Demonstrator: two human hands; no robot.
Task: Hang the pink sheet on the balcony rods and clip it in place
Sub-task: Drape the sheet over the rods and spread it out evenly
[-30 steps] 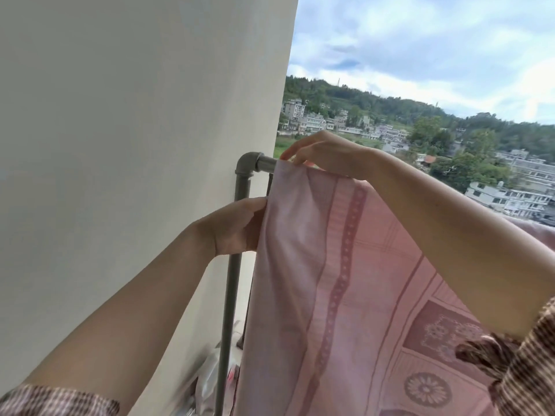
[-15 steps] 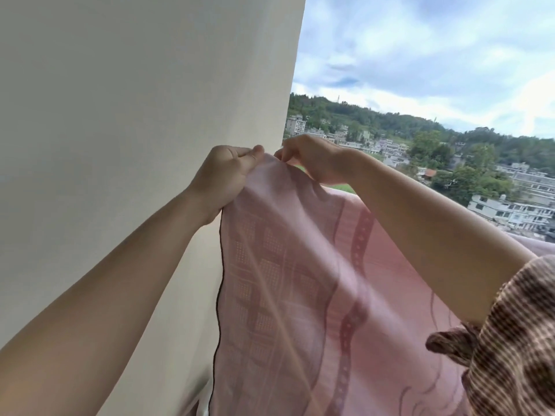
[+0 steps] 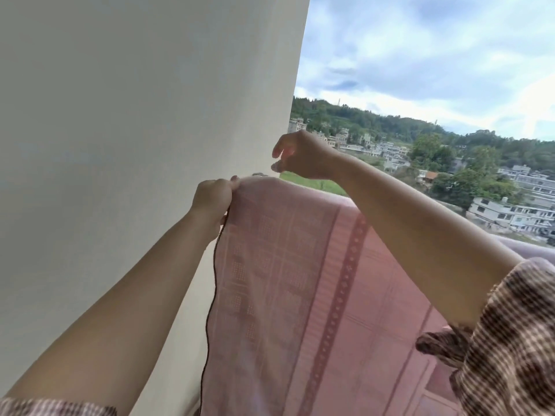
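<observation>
The pink patterned sheet [image 3: 300, 280] hangs in front of me, draped over a rod that it almost wholly hides. Only a small grey bit of the rod [image 3: 260, 174] peeks out at the sheet's top left corner. My left hand [image 3: 213, 197] pinches that top left corner at the dark-trimmed edge. My right hand [image 3: 300, 156] hovers just above the sheet's top edge, fingers loosely curled and apart, holding nothing. No clip is visible.
A plain cream wall [image 3: 135, 145] fills the left side, close to the sheet's edge. Beyond the sheet lie open air, a green hillside and several white buildings [image 3: 510, 208] far below. My checked sleeve [image 3: 510, 340] covers the lower right.
My right hand has let go of the sheet's top edge and lifted above it. My left hand still grips the corner, which has spread flatter over the rod. The view has tilted upward.
</observation>
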